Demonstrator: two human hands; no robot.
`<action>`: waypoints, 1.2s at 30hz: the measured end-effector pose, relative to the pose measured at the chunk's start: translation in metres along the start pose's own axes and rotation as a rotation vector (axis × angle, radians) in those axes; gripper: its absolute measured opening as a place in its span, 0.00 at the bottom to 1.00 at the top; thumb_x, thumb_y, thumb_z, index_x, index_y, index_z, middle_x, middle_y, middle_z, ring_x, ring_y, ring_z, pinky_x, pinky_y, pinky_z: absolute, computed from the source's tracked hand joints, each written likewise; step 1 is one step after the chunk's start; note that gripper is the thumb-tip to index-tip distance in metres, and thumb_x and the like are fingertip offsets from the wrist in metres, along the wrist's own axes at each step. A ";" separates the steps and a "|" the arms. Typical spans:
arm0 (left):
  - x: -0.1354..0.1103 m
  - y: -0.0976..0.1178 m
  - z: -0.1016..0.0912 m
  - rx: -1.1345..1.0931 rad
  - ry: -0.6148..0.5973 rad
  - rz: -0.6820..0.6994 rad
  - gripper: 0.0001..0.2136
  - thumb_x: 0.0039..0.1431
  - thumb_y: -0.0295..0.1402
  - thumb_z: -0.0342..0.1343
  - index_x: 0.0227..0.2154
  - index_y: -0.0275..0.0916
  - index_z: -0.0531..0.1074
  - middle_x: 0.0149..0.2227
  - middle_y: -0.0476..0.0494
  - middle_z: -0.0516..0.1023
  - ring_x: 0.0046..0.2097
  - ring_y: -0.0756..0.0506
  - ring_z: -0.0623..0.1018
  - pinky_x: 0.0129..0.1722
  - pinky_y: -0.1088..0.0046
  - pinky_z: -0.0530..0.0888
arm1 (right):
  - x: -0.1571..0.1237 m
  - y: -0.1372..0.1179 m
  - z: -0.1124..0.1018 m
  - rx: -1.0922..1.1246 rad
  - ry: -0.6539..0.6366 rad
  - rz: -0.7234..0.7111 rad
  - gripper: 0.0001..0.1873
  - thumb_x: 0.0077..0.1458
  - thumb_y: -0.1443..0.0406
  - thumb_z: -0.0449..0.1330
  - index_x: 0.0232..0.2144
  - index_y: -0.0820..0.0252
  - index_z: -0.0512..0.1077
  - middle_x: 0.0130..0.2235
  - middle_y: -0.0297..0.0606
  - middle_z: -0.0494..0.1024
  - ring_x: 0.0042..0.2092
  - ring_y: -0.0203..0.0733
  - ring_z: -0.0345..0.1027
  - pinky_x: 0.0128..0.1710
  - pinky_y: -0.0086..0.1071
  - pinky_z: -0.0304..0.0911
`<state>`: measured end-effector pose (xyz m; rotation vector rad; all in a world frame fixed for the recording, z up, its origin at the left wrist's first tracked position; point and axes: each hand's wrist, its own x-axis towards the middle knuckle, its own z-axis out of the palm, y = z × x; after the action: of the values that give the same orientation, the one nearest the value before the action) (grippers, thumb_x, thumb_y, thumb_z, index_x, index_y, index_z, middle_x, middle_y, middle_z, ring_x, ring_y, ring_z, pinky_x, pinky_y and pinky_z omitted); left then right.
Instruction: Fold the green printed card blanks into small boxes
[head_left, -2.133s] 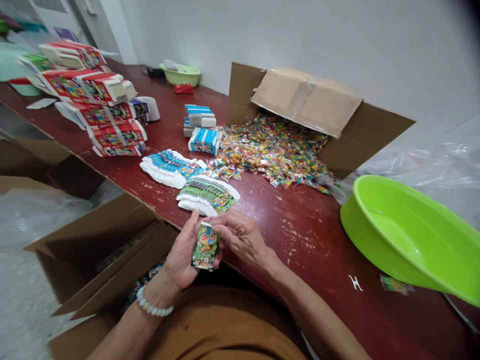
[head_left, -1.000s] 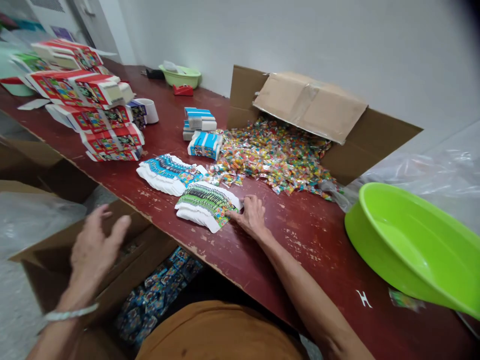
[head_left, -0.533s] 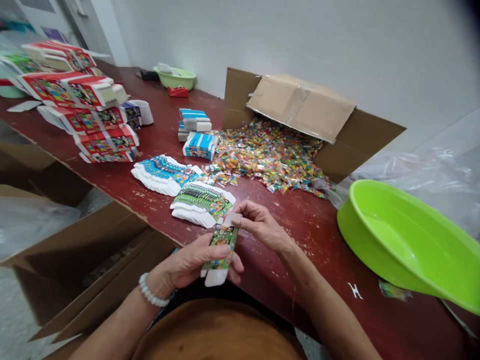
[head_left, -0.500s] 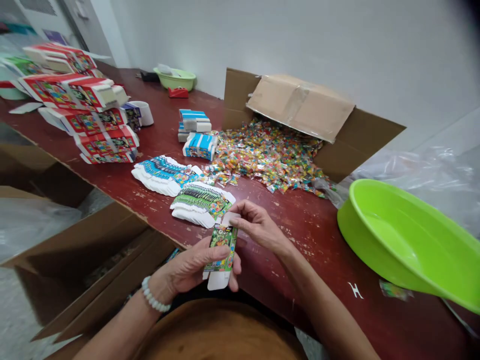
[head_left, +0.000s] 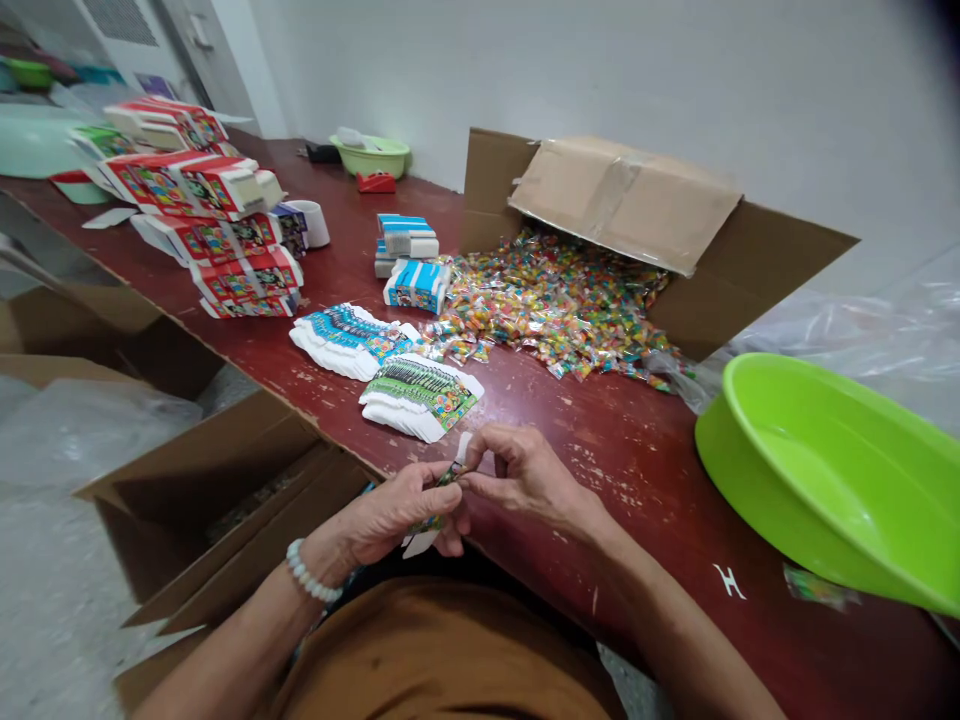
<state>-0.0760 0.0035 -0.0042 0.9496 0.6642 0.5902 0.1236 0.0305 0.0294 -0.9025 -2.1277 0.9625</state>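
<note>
Both hands meet over the near edge of the dark red table (head_left: 622, 470). My left hand (head_left: 397, 510) grips a small flat green printed carton (head_left: 439, 490) edge-on, its white flap poking out below. My right hand (head_left: 517, 470) pinches the carton's top end with thumb and fingers. Just beyond lie a fanned stack of green flat cartons (head_left: 421, 395) and a fanned stack of blue flat cartons (head_left: 346, 338).
A tipped cardboard box (head_left: 630, 205) spills a heap of colourful wrapped sweets (head_left: 555, 305). A lime green basin (head_left: 832, 480) stands at the right. Red display boxes (head_left: 217, 225) are stacked at left, blue boxes (head_left: 414, 265) mid-table. An open cardboard box (head_left: 217, 500) sits below the table edge.
My left hand swung out left with nothing in it, my right hand took a green flat carton from the stack, and both now hold it, turned from face-up to edge-on.
</note>
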 end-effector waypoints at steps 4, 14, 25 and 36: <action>0.000 0.002 -0.002 0.037 -0.032 0.000 0.24 0.51 0.52 0.63 0.37 0.34 0.74 0.31 0.41 0.77 0.26 0.48 0.76 0.28 0.73 0.72 | -0.006 0.002 0.000 0.168 -0.102 0.085 0.02 0.58 0.66 0.60 0.36 0.57 0.70 0.32 0.32 0.75 0.29 0.33 0.65 0.28 0.26 0.58; -0.002 0.006 0.015 0.226 0.119 0.026 0.13 0.46 0.32 0.67 0.35 0.36 0.74 0.29 0.48 0.75 0.28 0.50 0.73 0.29 0.76 0.72 | -0.002 0.008 0.012 0.345 -0.083 0.121 0.15 0.55 0.67 0.61 0.44 0.56 0.62 0.35 0.32 0.74 0.32 0.34 0.68 0.30 0.27 0.63; 0.005 0.003 -0.002 0.300 0.217 -0.007 0.19 0.45 0.27 0.65 0.43 0.37 0.76 0.31 0.46 0.78 0.26 0.49 0.75 0.23 0.77 0.72 | -0.002 -0.001 0.008 0.245 -0.245 0.034 0.46 0.51 0.66 0.66 0.68 0.48 0.49 0.42 0.36 0.77 0.29 0.34 0.69 0.28 0.28 0.64; 0.010 -0.002 0.015 0.253 0.530 0.214 0.18 0.48 0.38 0.69 0.40 0.36 0.76 0.37 0.44 0.81 0.38 0.45 0.79 0.38 0.72 0.76 | 0.002 0.017 0.035 0.535 0.204 0.324 0.12 0.55 0.57 0.62 0.32 0.61 0.76 0.29 0.33 0.75 0.30 0.37 0.67 0.33 0.31 0.63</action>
<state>-0.0578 0.0017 -0.0023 1.1176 1.1381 0.9807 0.1019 0.0280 -0.0026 -1.0238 -1.4655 1.4437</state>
